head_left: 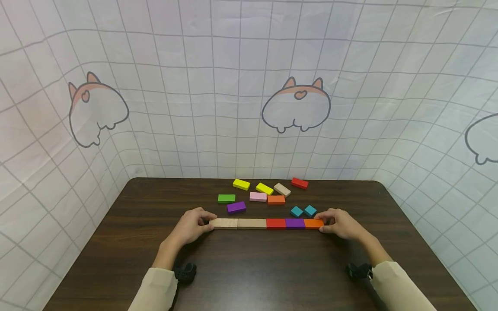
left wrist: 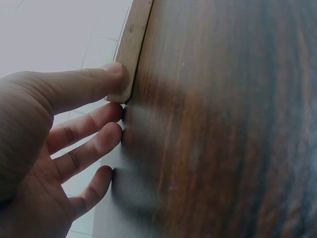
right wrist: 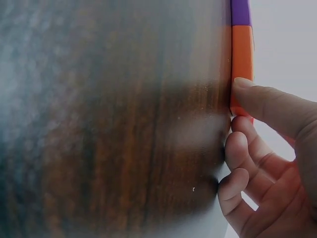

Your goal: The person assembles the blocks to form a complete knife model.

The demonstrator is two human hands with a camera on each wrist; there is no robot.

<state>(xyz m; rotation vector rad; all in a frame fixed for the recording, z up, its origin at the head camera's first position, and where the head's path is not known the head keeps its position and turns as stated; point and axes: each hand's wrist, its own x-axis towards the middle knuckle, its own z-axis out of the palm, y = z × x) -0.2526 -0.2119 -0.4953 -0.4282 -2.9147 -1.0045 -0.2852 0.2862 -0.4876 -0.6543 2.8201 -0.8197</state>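
Observation:
A straight row of blocks lies end to end across the table: a left plain wooden block (head_left: 226,223), a second plain wooden block (head_left: 252,223), then a red block (head_left: 276,223), a purple block (head_left: 295,223) and an orange block (head_left: 313,223). At the row's left end, my left hand (head_left: 193,225) pinches the plain wooden block, thumb on its near side. My right hand (head_left: 340,223) grips the outer end of the orange block. In the right wrist view, the thumb (right wrist: 270,101) presses the orange block's near face while curled fingers sit beyond its end.
Behind the row lie loose blocks: green (head_left: 226,198), purple (head_left: 236,207), pink (head_left: 258,197), orange (head_left: 276,200), red (head_left: 299,183), plain wood (head_left: 282,189), two yellow blocks (head_left: 241,184) and two small blue blocks (head_left: 296,211). A grid-patterned curtain (head_left: 218,108) surrounds the dark wooden table (head_left: 249,268).

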